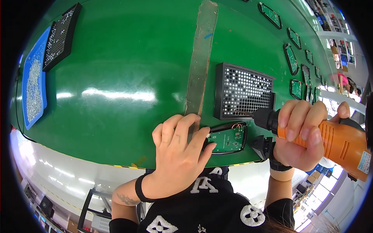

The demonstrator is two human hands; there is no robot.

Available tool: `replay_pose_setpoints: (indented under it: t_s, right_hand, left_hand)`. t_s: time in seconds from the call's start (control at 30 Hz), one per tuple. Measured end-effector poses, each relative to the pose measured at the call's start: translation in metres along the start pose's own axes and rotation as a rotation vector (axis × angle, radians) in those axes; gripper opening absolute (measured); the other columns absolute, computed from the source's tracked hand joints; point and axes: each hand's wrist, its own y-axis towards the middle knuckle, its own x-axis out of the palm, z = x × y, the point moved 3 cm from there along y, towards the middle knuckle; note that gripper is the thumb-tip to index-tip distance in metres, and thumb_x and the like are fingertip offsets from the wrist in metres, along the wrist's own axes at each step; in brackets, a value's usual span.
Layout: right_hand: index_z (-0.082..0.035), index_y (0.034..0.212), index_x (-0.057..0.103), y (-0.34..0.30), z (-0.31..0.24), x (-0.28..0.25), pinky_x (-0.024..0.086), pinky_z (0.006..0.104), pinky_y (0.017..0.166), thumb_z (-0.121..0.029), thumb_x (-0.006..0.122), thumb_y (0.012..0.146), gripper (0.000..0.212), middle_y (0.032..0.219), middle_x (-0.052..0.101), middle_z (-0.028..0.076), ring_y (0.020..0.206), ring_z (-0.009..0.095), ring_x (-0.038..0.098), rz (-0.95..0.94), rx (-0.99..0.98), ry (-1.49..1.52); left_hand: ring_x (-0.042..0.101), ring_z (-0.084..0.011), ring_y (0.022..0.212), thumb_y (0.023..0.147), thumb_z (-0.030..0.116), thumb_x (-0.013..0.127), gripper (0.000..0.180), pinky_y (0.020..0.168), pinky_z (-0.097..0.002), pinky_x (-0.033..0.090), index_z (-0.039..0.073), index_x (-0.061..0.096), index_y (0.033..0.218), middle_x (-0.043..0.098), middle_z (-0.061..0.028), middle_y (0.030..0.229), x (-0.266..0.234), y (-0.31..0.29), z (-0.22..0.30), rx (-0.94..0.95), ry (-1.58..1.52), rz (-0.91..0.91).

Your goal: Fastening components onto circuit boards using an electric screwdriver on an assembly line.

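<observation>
In my right hand (307, 128) is an orange and black power screwdriver (334, 143), its grip wrapped by my fingers. Its thin bit points left, over the near edge of a black screw tray (244, 91) with rows of holes, many filled with shiny screws. Just below that tray lies a black casing with a green circuit board (227, 139) and copper-coloured wires at its top right. The thumb and index finger of my left hand (178, 145) hold the casing's left end, covering part of it. The other fingers of that hand are bent over the green table.
A blue bin (34, 89) of small shiny parts stands far left, beside a second black holed tray (62, 37). Several cased circuit boards (290, 58) lie along the right side. A worn strip (202, 50) crosses the green table (128, 120). A black clamp-like part (262, 146) sits by my right wrist.
</observation>
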Motion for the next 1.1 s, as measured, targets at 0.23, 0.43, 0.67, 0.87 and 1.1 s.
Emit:
replay_pose_setpoints:
  t_s: [0.23, 0.43, 0.67, 0.87, 1.1]
  right_hand:
    - [-0.013, 0.121, 0.031, -0.003, -0.003, 0.006, 0.042, 0.0271, 0.054, -0.010, 0.047, 0.084, 0.040, 0.067, 0.043, -0.001, 0.053, 0.009, 0.046, 0.011, -0.044, 0.006]
    - [-0.010, 0.121, 0.031, -0.016, -0.020, 0.030, 0.046, 0.0214, 0.043, -0.006, 0.057, 0.079, 0.049, 0.061, 0.048, -0.003, 0.045, 0.007, 0.048, -0.086, -0.182, 0.138]
    - [-0.009, 0.119, 0.031, -0.018, -0.014, 0.047, 0.045, 0.0203, 0.037, -0.005, 0.064, 0.075, 0.055, 0.057, 0.049, -0.003, 0.039, 0.007, 0.048, -0.094, -0.180, 0.145]
    - [-0.009, 0.117, 0.031, -0.015, -0.011, 0.050, 0.045, 0.0205, 0.038, -0.005, 0.063, 0.076, 0.053, 0.057, 0.049, -0.002, 0.040, 0.007, 0.048, -0.114, -0.122, 0.122]
    - [-0.010, 0.117, 0.031, -0.013, -0.010, 0.053, 0.045, 0.0207, 0.038, -0.005, 0.062, 0.076, 0.052, 0.059, 0.050, -0.001, 0.040, 0.008, 0.049, -0.116, -0.097, 0.126]
  left_hand:
    - [0.045, -0.0289, 0.101, 0.063, 0.015, 0.075, 0.032, 0.086, -0.0404, 0.029, 0.008, 0.063, 0.092, 0.051, -0.0078, 0.109, -0.002, 0.000, -0.002, -0.027, -0.016, -0.006]
    - [0.046, -0.0290, 0.099, 0.060, 0.012, 0.076, 0.034, 0.084, -0.0400, 0.030, 0.008, 0.063, 0.091, 0.051, -0.0079, 0.109, -0.005, 0.000, -0.005, -0.043, -0.057, 0.002]
    - [0.046, -0.0289, 0.098, 0.060, 0.011, 0.076, 0.035, 0.083, -0.0398, 0.030, 0.008, 0.063, 0.091, 0.051, -0.0077, 0.108, -0.011, 0.002, -0.007, -0.056, -0.086, -0.005]
    - [0.046, -0.0288, 0.099, 0.059, 0.011, 0.076, 0.035, 0.083, -0.0400, 0.030, 0.008, 0.062, 0.092, 0.051, -0.0071, 0.107, -0.012, 0.003, -0.008, -0.058, -0.090, -0.008]
    - [0.046, -0.0289, 0.099, 0.059, 0.011, 0.076, 0.035, 0.083, -0.0403, 0.031, 0.008, 0.063, 0.091, 0.051, -0.0070, 0.107, -0.015, 0.004, -0.009, -0.065, -0.103, -0.015]
